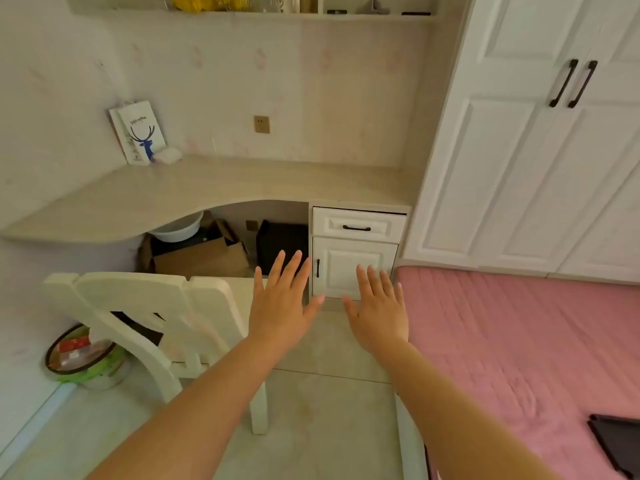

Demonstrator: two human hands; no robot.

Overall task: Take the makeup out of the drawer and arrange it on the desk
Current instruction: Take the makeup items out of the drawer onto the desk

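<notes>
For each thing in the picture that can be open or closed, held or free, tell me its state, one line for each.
drawer: closed, handle untouched.
cabinet door under the drawer: closed.
wardrobe doors: closed.
left hand: open, fingers straight, holding nothing.
right hand: open, fingers straight, holding nothing.
chair: upright, in front of the desk.
desk: no makeup on it; a paper bag stands in its corner.

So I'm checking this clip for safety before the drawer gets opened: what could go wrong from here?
1. The drawer is closed and both hands are open, away from its handle; a hard pull might spill whatever is inside.
2. The white chair stands close on the left and the pink bed on the right, so the gap is tight and an elbow could bump either.
</notes>
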